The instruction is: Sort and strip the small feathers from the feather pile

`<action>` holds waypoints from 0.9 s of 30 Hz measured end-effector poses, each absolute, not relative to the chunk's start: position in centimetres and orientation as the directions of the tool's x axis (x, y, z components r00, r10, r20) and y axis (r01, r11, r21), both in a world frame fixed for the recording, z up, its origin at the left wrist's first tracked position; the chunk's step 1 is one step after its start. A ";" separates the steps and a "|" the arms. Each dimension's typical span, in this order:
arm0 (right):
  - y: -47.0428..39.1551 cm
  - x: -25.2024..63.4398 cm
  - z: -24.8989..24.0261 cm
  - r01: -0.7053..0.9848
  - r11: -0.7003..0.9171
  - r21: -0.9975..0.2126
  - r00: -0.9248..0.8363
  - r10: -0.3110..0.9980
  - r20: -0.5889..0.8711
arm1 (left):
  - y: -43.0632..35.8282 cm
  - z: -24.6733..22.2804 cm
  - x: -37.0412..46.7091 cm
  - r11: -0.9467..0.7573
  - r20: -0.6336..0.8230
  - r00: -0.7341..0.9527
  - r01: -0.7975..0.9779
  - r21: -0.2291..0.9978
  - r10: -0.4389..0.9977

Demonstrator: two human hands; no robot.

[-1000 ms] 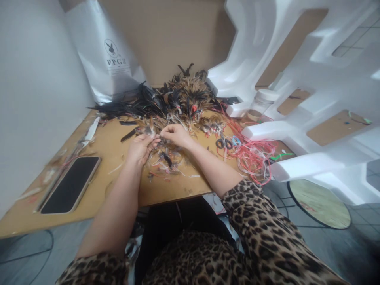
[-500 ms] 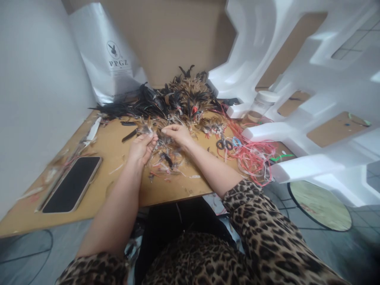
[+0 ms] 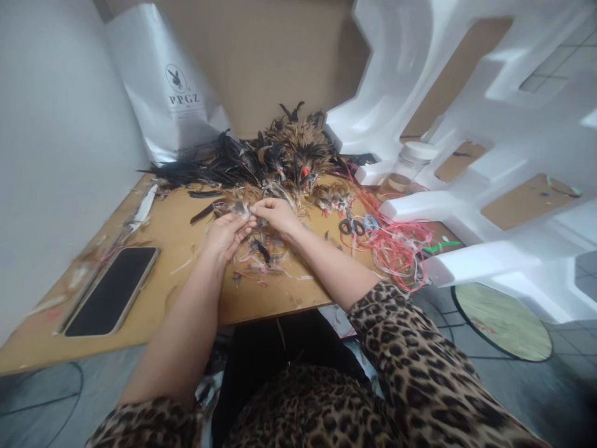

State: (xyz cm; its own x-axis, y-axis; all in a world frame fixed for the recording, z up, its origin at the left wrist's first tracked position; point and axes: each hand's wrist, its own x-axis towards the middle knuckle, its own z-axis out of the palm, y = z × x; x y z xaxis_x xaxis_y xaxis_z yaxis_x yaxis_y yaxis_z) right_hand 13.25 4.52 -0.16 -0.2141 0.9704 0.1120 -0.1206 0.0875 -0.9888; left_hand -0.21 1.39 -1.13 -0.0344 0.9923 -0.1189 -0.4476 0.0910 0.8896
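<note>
My left hand (image 3: 227, 235) pinches a small bunch of brown and grey feathers (image 3: 237, 200), their tips pointing away from me. My right hand (image 3: 277, 216) is closed in a pinch at the fluffy quill end of that bunch, thumb and forefinger touching it beside my left fingertips. Whether a thread lies between the right fingers is too small to tell. Below the hands, loose feather scraps and strips (image 3: 265, 252) lie on the table. Just beyond is a heap of black feathers (image 3: 209, 163), and to its right a pile of brown feathers (image 3: 303, 140).
A phone (image 3: 112, 291) lies at the left of the wooden table (image 3: 186, 298). Dark-handled scissors (image 3: 352, 227) and tangled pink strings (image 3: 401, 246) are at the right, near a clear jar (image 3: 413, 162) and white foam packing (image 3: 466, 267). A white bag (image 3: 158, 81) stands at the back left.
My right hand has moved slightly left and down, so its fingertips now meet the feather bunch. My left hand has shifted slightly right with the bunch.
</note>
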 end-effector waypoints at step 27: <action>4.5 12.5 -1.0 -0.419 -0.181 -0.890 -0.317 0.948 -0.044 | 1.6 -1.4 -0.2 0.160 -0.166 0.030 -0.476 0.865 0.986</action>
